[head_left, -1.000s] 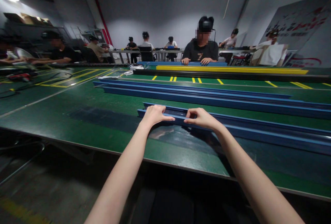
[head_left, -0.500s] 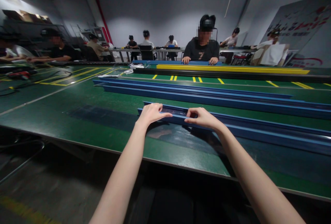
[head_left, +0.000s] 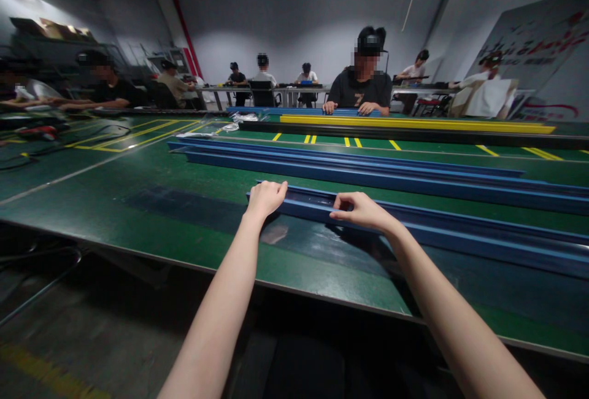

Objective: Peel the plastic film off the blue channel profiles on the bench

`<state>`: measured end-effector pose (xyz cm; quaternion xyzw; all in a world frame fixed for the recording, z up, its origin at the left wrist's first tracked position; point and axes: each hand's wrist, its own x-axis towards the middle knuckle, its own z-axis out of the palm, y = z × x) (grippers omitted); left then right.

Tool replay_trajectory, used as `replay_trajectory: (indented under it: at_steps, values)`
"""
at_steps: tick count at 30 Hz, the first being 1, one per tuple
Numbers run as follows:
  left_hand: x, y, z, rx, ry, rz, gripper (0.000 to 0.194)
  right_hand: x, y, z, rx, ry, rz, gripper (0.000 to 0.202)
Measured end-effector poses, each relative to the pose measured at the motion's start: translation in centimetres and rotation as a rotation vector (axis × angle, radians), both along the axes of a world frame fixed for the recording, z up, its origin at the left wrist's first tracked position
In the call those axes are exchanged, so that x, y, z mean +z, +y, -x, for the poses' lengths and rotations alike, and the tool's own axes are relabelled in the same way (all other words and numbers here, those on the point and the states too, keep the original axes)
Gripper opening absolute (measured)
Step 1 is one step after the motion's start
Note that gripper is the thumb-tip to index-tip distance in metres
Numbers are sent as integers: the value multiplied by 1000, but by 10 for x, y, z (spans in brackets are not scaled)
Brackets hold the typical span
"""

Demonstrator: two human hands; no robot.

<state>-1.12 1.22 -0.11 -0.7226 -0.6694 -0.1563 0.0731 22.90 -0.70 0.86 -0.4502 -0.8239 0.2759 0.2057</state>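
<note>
The near end of the blue channel (head_left: 442, 230), laid on the green surface (head_left: 138, 227), is covered by the curled left hand (head_left: 268, 197); whether it is gripped cannot be told. Further right, its front edge is pinched by the right hand (head_left: 352, 207).

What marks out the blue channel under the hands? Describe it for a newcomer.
On the green table, find the left hand and right hand. The blue channel under them lies nearest the camera; the other blue channels lie behind it.
</note>
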Motion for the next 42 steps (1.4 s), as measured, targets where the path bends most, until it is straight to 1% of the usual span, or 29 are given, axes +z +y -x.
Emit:
replay_trajectory:
  at_steps: [8, 14, 19, 22, 25, 28, 33, 37, 42]
  values:
    - [1, -2, 0, -4, 11, 0, 53, 1, -1, 0, -6, -14, -2, 20]
    - [4, -6, 4, 8, 51, 40, 47, 2, -2, 2, -6, -42, -19, 20]
    - [7, -9, 3, 36, 99, 104, 43, 6, -4, 3, 0, -192, -58, 25]
    - [9, -10, 1, 37, 109, 112, 43, 6, -3, 3, 19, -281, -74, 30]
    - [9, -11, -1, 33, 111, 110, 43, 5, -2, 4, 52, -337, -128, 34]
    - [9, -10, -2, 45, 104, 118, 42, 5, -2, 10, 70, -397, -180, 34]
    - [7, -8, -4, 56, 115, 109, 41, 9, -5, 34, 26, -518, -268, 39]
    - [6, -8, -6, 64, 122, 104, 40, 9, -2, 49, 37, -518, -299, 39]
    - [6, -9, -7, 69, 117, 102, 40, 7, 1, 48, 71, -474, -285, 40]
